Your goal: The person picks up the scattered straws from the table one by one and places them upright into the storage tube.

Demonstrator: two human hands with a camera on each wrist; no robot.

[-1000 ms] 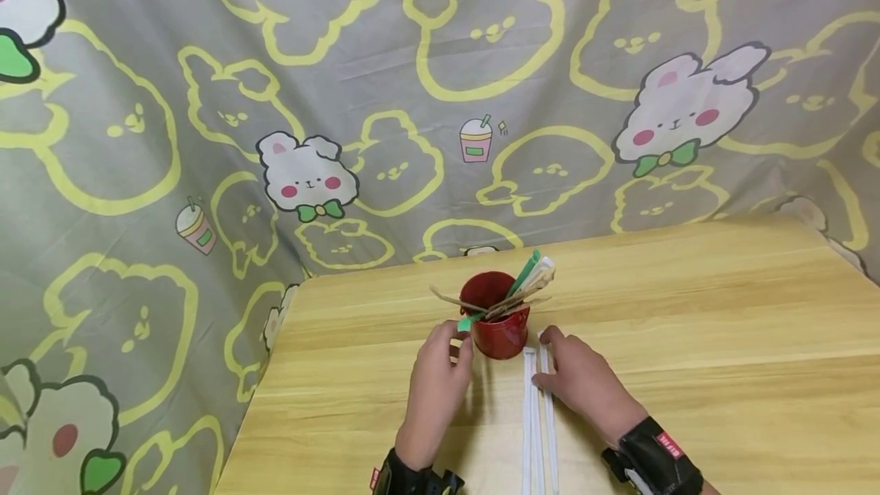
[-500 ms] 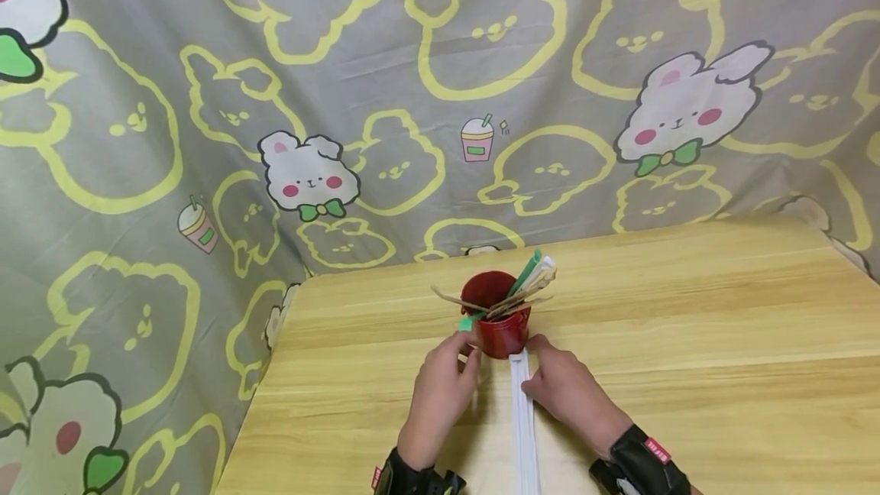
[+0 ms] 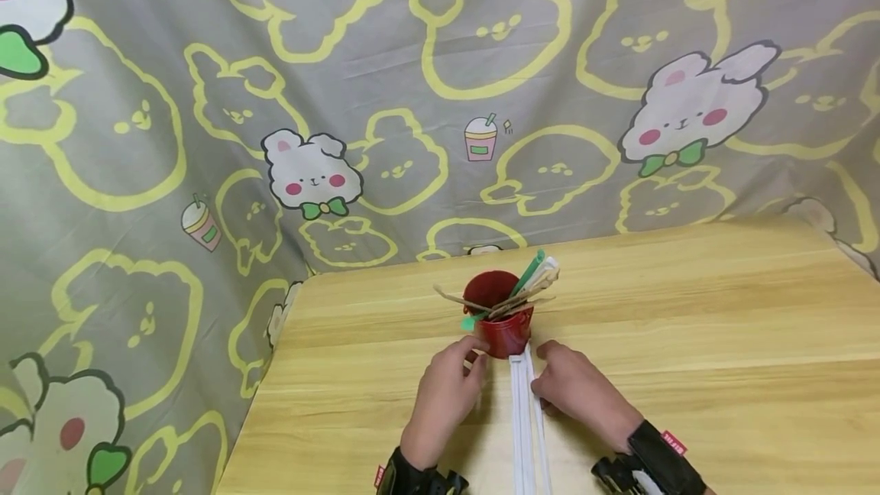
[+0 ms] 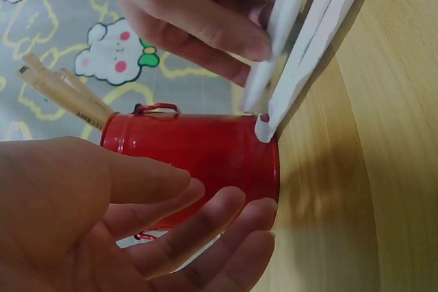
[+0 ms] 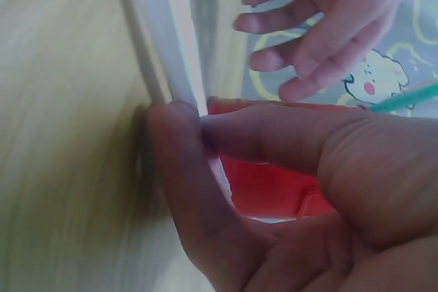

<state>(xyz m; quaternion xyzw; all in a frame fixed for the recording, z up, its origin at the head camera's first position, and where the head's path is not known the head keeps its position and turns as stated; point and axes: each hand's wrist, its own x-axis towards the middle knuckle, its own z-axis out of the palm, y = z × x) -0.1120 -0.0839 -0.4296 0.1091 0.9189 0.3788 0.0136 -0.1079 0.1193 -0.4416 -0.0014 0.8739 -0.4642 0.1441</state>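
Observation:
Several long white paper-wrapped straws lie side by side on the table, their far ends at the foot of a small red bucket. My right hand pinches one white straw between thumb and finger, its near part angled slightly away from the rest. In the right wrist view, the thumb and finger meet on that straw. My left hand is beside the bucket's left front, fingers loosely bent with nothing in them; whether they touch the bucket I cannot tell.
Out of the bucket stick a green straw, thin brown sticks and some paper-wrapped pieces. A small green piece hangs at its left rim. Behind the wooden table hangs a patterned grey cloth.
My right hand moved left, bringing the white straws together against the bucket's foot, then shifted slightly right with one straw pinched. My left hand slid a little lower along the bucket.

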